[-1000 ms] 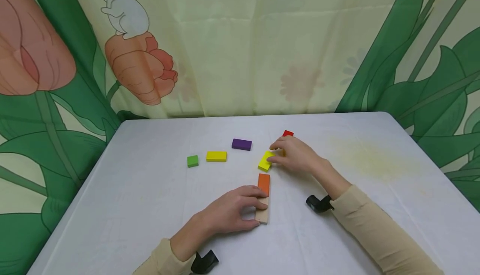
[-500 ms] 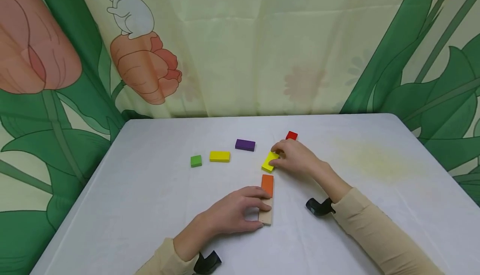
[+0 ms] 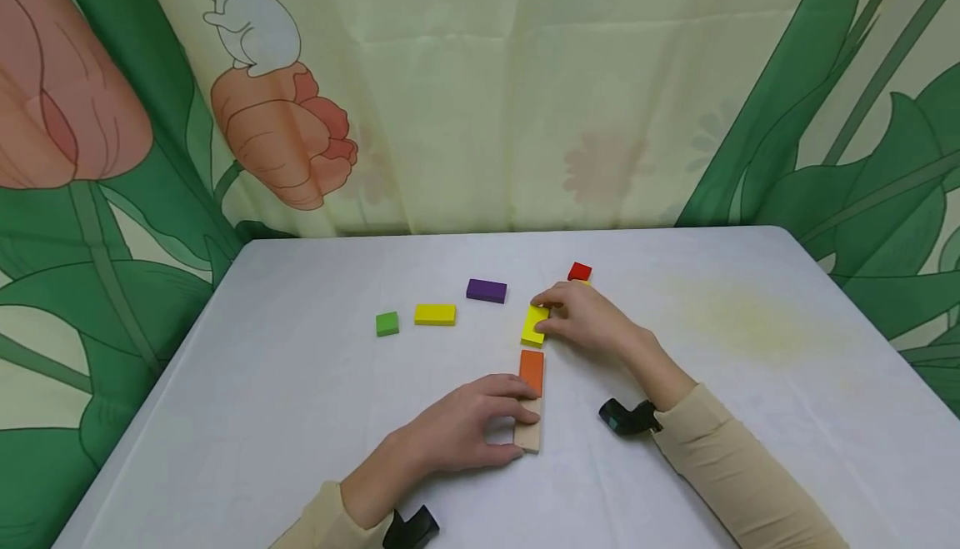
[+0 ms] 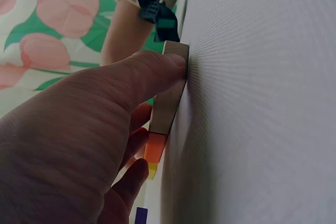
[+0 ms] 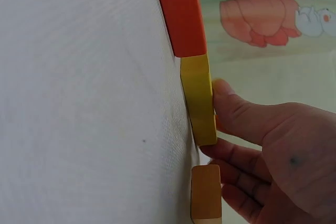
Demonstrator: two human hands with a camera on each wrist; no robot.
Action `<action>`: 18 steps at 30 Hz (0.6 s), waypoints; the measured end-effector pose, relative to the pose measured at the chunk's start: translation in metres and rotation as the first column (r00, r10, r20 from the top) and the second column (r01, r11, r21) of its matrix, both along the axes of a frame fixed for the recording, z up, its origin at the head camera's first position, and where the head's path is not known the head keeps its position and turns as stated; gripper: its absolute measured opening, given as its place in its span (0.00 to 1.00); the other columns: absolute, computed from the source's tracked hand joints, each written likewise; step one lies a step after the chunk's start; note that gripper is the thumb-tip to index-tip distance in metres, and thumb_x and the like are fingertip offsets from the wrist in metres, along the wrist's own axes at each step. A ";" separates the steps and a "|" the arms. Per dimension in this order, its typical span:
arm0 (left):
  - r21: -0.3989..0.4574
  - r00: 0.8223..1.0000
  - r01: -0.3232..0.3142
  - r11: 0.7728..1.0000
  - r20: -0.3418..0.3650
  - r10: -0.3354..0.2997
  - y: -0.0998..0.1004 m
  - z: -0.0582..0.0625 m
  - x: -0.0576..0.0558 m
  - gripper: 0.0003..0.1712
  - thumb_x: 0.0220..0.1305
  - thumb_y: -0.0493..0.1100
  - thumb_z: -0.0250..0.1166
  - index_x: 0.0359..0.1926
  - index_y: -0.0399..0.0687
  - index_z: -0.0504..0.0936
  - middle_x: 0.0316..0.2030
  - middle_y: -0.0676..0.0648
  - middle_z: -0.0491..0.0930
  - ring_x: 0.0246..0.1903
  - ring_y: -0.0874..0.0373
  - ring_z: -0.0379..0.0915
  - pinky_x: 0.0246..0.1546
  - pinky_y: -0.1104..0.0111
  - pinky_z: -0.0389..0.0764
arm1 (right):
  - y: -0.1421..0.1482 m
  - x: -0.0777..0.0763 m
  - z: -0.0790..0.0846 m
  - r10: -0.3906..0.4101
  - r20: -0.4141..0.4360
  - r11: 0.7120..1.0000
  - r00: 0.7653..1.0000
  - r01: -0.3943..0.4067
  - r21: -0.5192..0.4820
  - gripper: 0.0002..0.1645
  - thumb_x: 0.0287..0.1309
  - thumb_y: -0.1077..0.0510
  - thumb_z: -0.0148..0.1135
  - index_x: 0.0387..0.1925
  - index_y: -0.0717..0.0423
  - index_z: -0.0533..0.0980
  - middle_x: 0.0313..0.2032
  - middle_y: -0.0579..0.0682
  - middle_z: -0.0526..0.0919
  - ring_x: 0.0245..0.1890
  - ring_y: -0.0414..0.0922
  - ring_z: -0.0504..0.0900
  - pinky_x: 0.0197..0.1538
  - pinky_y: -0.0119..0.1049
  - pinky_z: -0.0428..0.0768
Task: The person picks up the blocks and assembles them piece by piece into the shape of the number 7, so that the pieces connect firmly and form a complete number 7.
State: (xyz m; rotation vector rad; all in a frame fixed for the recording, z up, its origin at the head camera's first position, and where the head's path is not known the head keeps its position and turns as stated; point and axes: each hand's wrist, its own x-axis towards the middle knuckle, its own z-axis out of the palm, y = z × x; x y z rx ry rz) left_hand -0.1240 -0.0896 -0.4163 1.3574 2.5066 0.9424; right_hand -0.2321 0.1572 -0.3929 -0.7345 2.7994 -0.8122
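Observation:
In the head view my left hand (image 3: 480, 420) pinches a plain wooden block (image 3: 528, 436) lying flat, thumb at its near end and fingers across its top. An orange block (image 3: 532, 370) continues the line beyond it, partly covered by a fingertip. Farther along, my right hand (image 3: 588, 313) pinches a yellow block (image 3: 532, 334) between thumb and fingers. The right wrist view shows this yellow block's near end right at the orange block's far end. A brownish-orange block (image 5: 206, 192) lies past it, beside the curled fingers.
To the left on the white-covered table (image 3: 225, 416) lie a green block (image 3: 387, 324), another yellow block (image 3: 435, 315) and a purple block (image 3: 486, 291). A red block (image 3: 580, 271) sits behind the right hand, with a sliver of yellow beside it. A printed curtain (image 3: 465, 116) hangs behind.
My right hand has turned the yellow block from a slant to nearly in line with the orange block. The left hand has kept its place on the wooden block.

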 end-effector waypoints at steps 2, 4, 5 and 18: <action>-0.004 1.000 0.001 1.000 0.001 -0.001 0.000 0.001 0.000 0.18 0.60 0.44 0.75 0.52 0.50 0.87 0.62 0.55 0.75 0.66 0.62 0.65 0.67 0.69 0.64 | 0.001 0.000 0.000 0.021 -0.004 1.000 1.000 -0.021 -0.010 0.24 0.60 0.55 0.72 0.57 0.56 0.82 0.49 0.49 0.84 0.50 0.48 0.79 0.57 0.47 0.78; -0.012 1.000 -0.002 1.000 -0.001 0.002 0.000 0.001 0.000 0.18 0.61 0.45 0.75 0.52 0.50 0.87 0.63 0.55 0.75 0.66 0.62 0.65 0.67 0.69 0.64 | 0.002 0.000 0.000 0.048 -0.014 0.999 0.999 -0.048 -0.018 0.23 0.61 0.56 0.72 0.57 0.56 0.82 0.49 0.49 0.84 0.52 0.49 0.79 0.58 0.47 0.77; -0.014 1.000 -0.004 1.000 -0.003 0.004 0.000 0.002 0.000 0.18 0.61 0.45 0.75 0.52 0.50 0.87 0.63 0.55 0.75 0.66 0.62 0.65 0.67 0.69 0.64 | 0.002 0.000 0.001 0.058 -0.016 0.998 0.998 -0.059 -0.019 0.24 0.61 0.56 0.72 0.58 0.56 0.82 0.49 0.49 0.84 0.52 0.49 0.79 0.58 0.47 0.77; -0.029 1.000 -0.002 1.000 0.005 0.002 0.001 0.001 0.000 0.19 0.62 0.45 0.74 0.54 0.51 0.87 0.63 0.55 0.74 0.66 0.61 0.64 0.67 0.68 0.65 | -0.001 0.002 0.004 0.108 -0.017 0.994 0.994 -0.107 0.016 0.24 0.60 0.55 0.72 0.57 0.56 0.82 0.50 0.50 0.84 0.53 0.50 0.79 0.59 0.48 0.76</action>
